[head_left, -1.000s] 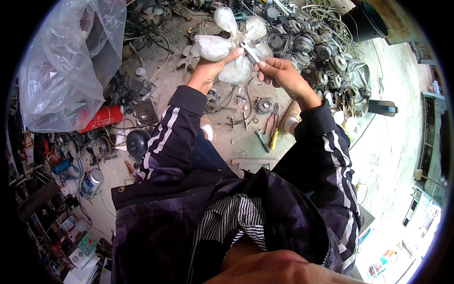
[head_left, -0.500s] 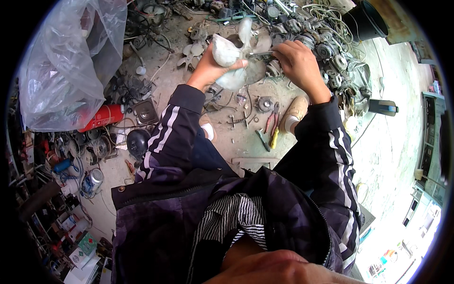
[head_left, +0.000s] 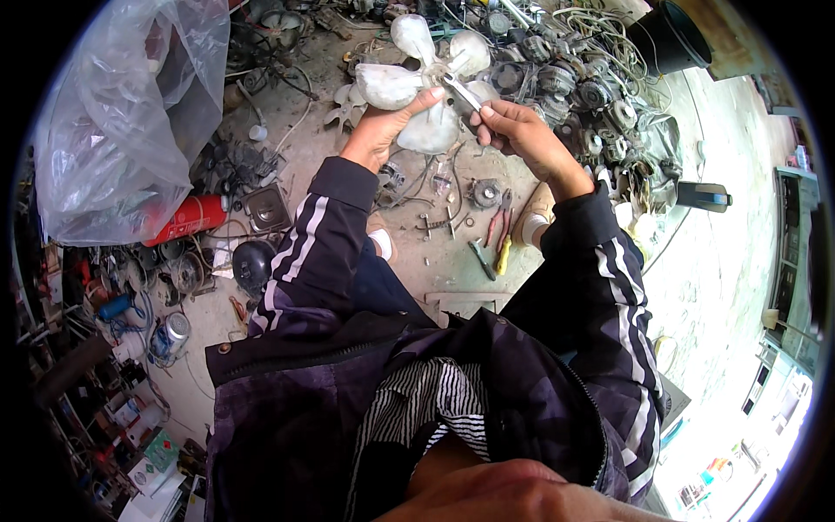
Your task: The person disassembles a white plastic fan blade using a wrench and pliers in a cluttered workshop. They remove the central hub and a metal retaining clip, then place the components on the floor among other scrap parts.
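I hold a whitish, grimy five-blade fan impeller upright toward me, with my left hand gripping its lower left and the thumb near the hub. My right hand is closed on the handle of a silver wrench, whose head sits at the hub. Below on the concrete floor lie red-handled pliers, a yellow-handled tool, a dark-handled tool, a round metal part and several bolts and wires between my shoes.
A pile of motors and cables lies at upper right, beside a black bucket. At left are a clear plastic bag, a red cylinder, a metal tray and scattered parts. A dark box sits at right.
Half a second ago the fan was turned edge-on with my right hand higher and further right. Now the fan faces me again and that hand has come down and left with the wrench.
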Demonstrator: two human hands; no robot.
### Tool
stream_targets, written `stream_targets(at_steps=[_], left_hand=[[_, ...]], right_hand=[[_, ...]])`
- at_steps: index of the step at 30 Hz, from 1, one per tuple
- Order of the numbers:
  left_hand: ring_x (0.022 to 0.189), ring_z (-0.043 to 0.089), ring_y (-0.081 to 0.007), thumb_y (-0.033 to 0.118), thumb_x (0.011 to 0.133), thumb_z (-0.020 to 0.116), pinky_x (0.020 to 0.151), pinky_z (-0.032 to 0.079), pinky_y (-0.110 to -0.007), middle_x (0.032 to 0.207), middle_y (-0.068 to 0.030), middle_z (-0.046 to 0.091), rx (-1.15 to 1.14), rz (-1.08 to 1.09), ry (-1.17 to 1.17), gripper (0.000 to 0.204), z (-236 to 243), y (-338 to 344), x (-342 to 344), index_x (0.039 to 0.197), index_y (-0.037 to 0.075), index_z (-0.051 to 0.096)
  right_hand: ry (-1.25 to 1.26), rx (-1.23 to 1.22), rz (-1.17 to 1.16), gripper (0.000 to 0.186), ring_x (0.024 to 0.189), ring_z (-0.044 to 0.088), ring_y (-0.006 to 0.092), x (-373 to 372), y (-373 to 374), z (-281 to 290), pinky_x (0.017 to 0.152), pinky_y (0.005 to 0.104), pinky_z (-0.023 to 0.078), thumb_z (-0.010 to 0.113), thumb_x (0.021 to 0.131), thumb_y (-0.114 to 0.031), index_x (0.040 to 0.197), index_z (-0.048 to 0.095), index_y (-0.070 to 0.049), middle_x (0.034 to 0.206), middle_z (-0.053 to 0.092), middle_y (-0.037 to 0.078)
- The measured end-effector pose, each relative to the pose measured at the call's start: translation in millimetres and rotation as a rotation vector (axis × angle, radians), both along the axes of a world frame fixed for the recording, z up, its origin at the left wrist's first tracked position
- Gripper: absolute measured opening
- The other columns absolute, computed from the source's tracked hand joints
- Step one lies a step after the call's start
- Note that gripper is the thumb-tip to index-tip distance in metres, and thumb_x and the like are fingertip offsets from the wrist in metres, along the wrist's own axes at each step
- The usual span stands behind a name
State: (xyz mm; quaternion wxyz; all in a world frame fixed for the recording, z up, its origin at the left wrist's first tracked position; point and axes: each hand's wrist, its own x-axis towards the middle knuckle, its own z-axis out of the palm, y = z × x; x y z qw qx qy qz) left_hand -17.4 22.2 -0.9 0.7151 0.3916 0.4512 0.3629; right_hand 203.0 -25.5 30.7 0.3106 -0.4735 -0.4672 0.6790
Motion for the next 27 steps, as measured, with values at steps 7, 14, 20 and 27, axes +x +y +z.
stream_targets(at_steps=[7,14,20,27], left_hand=[[0.100,0.058,-0.0153,0.033,0.071,0.082,0.086,0.046,-0.029,0.109,-0.0056,0.063,-0.027,-0.020,-0.025,0.056,-4,0,-1,0.113,0.003,0.060],[0.094,0.059,-0.0147,0.030,0.067,0.085,0.082,0.047,-0.029,0.105,-0.0051,0.064,0.112,-0.027,0.061,0.056,-5,-2,-1,0.109,0.003,0.060],[0.087,0.061,-0.0145,0.027,0.066,0.086,0.077,0.049,-0.029,0.102,-0.0050,0.064,0.467,-0.127,0.394,0.053,2,-2,-7,0.105,0.002,0.060],[0.101,0.057,-0.0147,0.033,0.065,0.086,0.089,0.045,-0.030,0.109,-0.0058,0.063,0.056,-0.022,0.045,0.063,-8,0,-1,0.114,0.002,0.058]], right_hand=[[-0.023,0.001,0.020,0.024,0.061,0.040,0.0007,-1,0,-5,0.054,0.0152,0.027,0.047,0.098,-0.029,0.096,0.062,-0.011,0.071,0.054,-0.008],[-0.285,0.168,0.065,0.026,0.066,0.049,0.0044,8,3,-3,0.060,0.0211,0.038,0.050,0.096,-0.027,0.092,0.065,-0.006,0.072,0.060,-0.003],[-0.949,0.921,-0.023,0.019,0.071,0.062,0.0299,19,8,10,0.065,0.0348,0.047,0.057,0.089,-0.020,0.095,0.066,-0.004,0.078,0.065,0.012],[-0.231,0.502,-0.136,0.017,0.093,0.061,0.0170,27,8,14,0.081,0.0309,0.046,0.054,0.092,-0.014,0.102,0.057,-0.001,0.095,0.067,0.010]])
